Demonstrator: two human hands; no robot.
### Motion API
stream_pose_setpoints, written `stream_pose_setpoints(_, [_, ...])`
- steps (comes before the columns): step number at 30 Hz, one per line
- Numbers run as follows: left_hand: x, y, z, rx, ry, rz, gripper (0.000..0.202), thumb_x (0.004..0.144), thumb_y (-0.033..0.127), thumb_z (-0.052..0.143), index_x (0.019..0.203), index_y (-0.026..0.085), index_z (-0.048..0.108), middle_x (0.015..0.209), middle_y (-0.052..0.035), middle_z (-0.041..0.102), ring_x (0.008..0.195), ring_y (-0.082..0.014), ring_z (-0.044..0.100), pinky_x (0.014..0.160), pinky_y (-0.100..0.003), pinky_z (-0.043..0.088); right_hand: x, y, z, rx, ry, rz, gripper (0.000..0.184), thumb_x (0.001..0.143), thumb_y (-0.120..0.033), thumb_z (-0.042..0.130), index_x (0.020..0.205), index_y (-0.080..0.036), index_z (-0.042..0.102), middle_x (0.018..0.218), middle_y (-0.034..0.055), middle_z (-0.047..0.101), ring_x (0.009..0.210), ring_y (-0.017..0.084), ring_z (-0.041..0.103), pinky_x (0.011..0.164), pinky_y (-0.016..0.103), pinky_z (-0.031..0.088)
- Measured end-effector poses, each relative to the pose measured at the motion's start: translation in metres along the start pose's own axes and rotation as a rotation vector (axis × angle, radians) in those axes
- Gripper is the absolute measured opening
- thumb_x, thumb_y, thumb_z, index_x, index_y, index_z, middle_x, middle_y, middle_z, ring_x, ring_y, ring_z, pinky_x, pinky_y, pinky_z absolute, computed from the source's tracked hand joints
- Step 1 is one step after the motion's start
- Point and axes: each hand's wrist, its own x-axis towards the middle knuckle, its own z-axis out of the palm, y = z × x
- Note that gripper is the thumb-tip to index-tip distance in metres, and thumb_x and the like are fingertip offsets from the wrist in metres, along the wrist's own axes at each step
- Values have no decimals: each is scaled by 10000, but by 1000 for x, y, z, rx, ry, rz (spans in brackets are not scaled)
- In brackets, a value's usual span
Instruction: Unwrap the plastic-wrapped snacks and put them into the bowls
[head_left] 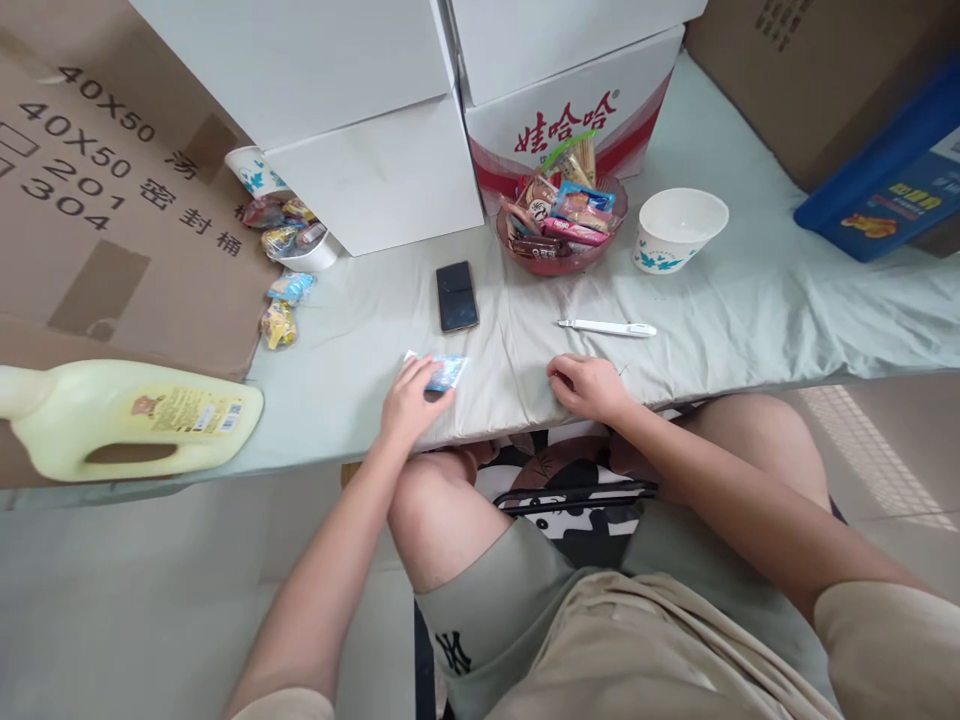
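My left hand point(411, 402) rests on a small blue-and-white packet point(448, 373) near the front edge of the table. Its fingers lie across the packet's left part and hide it, with the thumb held apart. My right hand point(589, 387) is curled in a loose fist on the cloth, and nothing shows in it. Just beyond it lies a slim white pen-shaped tool point(609, 328). A dark phone point(456, 297) lies flat behind the packet.
Farther back stand a red bowl point(531, 262) of wrapped snacks and a white paper tub point(679, 230). White boxes point(382, 170) rise behind. On the left are wrapped sweets point(279, 324), a pale yellow jug point(142, 415) and a large carton point(112, 220). A blue package point(885, 175) stands right.
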Motion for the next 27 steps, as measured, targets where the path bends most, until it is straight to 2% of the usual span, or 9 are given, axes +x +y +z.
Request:
stream_pose_setpoints(2, [-1, 30, 14, -38, -57, 63, 425, 785, 348, 693, 1190, 217, 699, 1413, -99, 622, 1422, -349, 462, 1201, -508, 368, 0, 1, 0, 33, 12, 23, 231, 893, -247, 456, 962, -182, 667, 969, 84, 728, 795, 207, 640, 686, 292, 376])
stream_pose_setpoints(5, [17, 74, 38, -80, -138, 162, 478, 795, 334, 691, 1255, 209, 667, 1455, -101, 591, 1451, -361, 420, 1219, -527, 328, 0, 3, 0, 95, 33, 24, 212, 885, -248, 471, 950, -181, 661, 922, 82, 718, 756, 195, 623, 688, 286, 390])
stream_pose_setpoints(8, [42, 99, 57, -188, -155, 140, 634, 799, 332, 694, 1403, 216, 539, 1448, -120, 594, 1465, -380, 396, 1198, -585, 318, -1, 5, 1, 174, 81, 12, 189, 884, -250, 477, 927, -188, 650, 861, 67, 697, 714, 179, 604, 686, 278, 404])
stream_pose_setpoints(13, [67, 91, 75, -626, -63, 49, 450, 1008, 356, 356, 1429, 217, 426, 1209, -128, 721, 1295, -254, 601, 1100, -467, 460, -1, 10, -4, 291, 108, -46, 161, 864, -197, 489, 911, -201, 642, 827, 44, 687, 697, 163, 594, 669, 264, 423])
stream_pose_setpoints(15, [71, 82, 75, -601, 69, 5, 415, 982, 350, 420, 1370, 209, 457, 1209, -131, 698, 1218, -247, 636, 1040, -434, 507, 2, 15, -14, 307, 114, -68, 173, 875, -190, 481, 929, -198, 646, 850, 49, 692, 719, 167, 605, 683, 270, 440])
stream_pose_setpoints(18, [74, 75, 70, -356, 180, 27, 467, 868, 334, 605, 1301, 183, 516, 1334, -163, 591, 1282, -283, 561, 1103, -467, 457, 10, 29, -34, 178, 230, 2, 182, 904, -214, 479, 947, -200, 655, 888, 71, 696, 814, 208, 626, 753, 316, 462])
stream_pose_setpoints(22, [71, 77, 67, -122, 40, -32, 542, 787, 394, 716, 1261, 170, 582, 1425, -194, 490, 1430, -391, 385, 1189, -575, 330, 21, 51, -43, -109, 338, 157, 229, 897, -240, 508, 1049, -183, 671, 1039, 129, 694, 978, 295, 601, 859, 418, 449])
stream_pose_setpoints(25, [65, 83, 66, -68, -45, -72, 491, 765, 421, 747, 1178, 183, 630, 1491, -187, 425, 1493, -430, 268, 1201, -599, 296, 23, 59, -37, -213, 289, 212, 275, 877, -267, 555, 1107, -172, 672, 1166, 147, 676, 1074, 340, 570, 884, 454, 437])
stream_pose_setpoints(27, [63, 88, 64, -72, -46, -64, 468, 734, 422, 778, 1110, 183, 638, 1485, -185, 428, 1485, -427, 284, 1196, -581, 312, 23, 60, -33, -228, 251, 231, 243, 894, -283, 555, 1072, -184, 686, 1168, 136, 680, 1084, 344, 572, 873, 450, 440])
